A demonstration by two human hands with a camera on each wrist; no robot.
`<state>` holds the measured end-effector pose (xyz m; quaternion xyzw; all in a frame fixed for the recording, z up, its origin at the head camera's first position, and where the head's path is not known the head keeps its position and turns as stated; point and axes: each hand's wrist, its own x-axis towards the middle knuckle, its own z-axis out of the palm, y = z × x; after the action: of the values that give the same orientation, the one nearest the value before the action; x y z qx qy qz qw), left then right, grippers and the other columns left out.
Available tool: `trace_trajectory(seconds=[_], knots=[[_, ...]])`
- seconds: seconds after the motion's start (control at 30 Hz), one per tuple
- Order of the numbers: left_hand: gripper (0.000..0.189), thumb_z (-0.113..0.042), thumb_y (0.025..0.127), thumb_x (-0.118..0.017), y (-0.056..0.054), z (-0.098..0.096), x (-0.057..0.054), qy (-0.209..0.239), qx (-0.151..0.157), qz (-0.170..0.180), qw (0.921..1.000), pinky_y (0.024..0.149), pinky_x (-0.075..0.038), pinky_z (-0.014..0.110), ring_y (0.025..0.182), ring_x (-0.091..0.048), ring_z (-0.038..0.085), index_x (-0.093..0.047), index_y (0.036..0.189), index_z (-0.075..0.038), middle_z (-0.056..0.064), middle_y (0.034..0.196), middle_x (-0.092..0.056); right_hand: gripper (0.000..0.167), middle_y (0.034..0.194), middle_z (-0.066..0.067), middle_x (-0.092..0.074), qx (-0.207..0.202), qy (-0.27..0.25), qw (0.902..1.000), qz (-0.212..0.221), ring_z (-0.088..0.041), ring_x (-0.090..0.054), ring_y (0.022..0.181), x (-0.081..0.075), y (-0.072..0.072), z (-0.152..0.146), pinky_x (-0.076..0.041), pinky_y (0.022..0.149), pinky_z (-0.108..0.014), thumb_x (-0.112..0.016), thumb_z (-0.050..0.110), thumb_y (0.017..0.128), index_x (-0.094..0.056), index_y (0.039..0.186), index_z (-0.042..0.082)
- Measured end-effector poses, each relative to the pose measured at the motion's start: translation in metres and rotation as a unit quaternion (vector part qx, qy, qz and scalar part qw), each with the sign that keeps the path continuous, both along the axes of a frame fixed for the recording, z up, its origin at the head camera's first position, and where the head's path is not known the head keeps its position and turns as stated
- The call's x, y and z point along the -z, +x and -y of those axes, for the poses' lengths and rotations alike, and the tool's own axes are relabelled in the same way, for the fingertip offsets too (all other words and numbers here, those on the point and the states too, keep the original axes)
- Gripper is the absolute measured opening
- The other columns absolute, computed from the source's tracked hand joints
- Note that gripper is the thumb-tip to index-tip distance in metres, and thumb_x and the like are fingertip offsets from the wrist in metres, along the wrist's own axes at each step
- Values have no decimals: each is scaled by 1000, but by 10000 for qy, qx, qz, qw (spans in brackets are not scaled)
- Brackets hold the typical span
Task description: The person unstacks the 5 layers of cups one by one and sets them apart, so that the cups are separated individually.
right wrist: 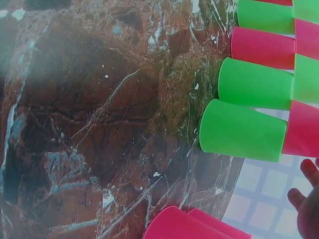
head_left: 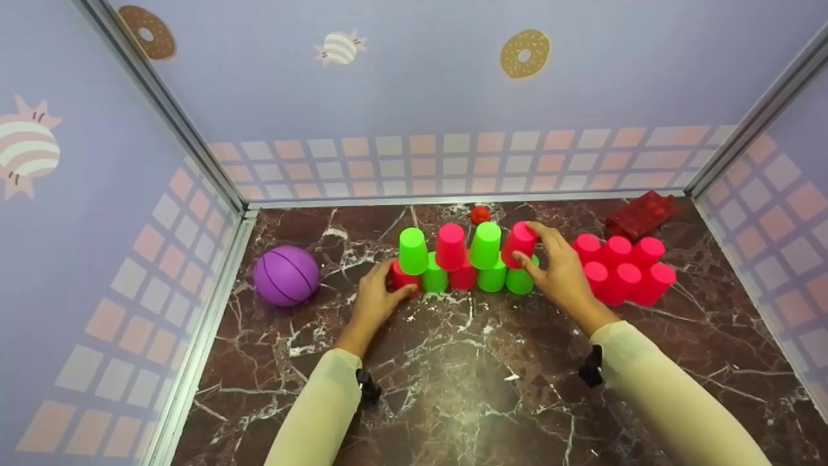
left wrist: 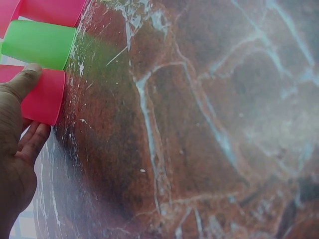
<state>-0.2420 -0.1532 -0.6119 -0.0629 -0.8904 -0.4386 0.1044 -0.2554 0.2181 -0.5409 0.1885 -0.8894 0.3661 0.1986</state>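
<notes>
Upside-down plastic cups stand in two tiers. The lower row runs red, green, red, green, green; on it stand a green cup (head_left: 413, 251), a red one (head_left: 451, 247), another green one (head_left: 485, 246) and a red cup (head_left: 519, 239) at the right end. With thumb and fingers, my left hand (head_left: 377, 297) grips the lower row's left-end red cup (left wrist: 44, 97). My right hand (head_left: 561, 274) holds the upper right-end red cup, thumb in front and fingers at its far side. Below it stands the end green cup (right wrist: 242, 130). The right wrist view shows only some of that hand's fingertips.
Several more red cups (head_left: 626, 275) stand upside down in a cluster right of my right hand. Behind them lies a see-through red object (head_left: 640, 215). A purple ball (head_left: 286, 276) sits at left, and a small red round thing (head_left: 480, 214) near the back wall (head_left: 446, 162).
</notes>
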Motion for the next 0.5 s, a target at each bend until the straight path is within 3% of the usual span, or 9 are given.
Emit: trace_trajectory(seconds=[0.23,0.5], knots=[[66,-25,88,-94,0,0,-1,81,61,-15,9999,103,-64,49,118,-75,37,-68,143,-2,23,132,-74,60,133,-24,-69,-50,12,10000,-83,-39,-72,115,2,-2,1,-61,104,-52,-85,14,99,-59,152,2],[67,-28,87,-95,-1,0,0,-28,26,16,10000,103,-64,48,119,-76,35,-68,143,-2,22,133,-74,61,135,-24,-69,-99,-45,9999,-60,-41,-74,116,3,-2,3,-62,104,-55,-85,15,99,-59,152,3]])
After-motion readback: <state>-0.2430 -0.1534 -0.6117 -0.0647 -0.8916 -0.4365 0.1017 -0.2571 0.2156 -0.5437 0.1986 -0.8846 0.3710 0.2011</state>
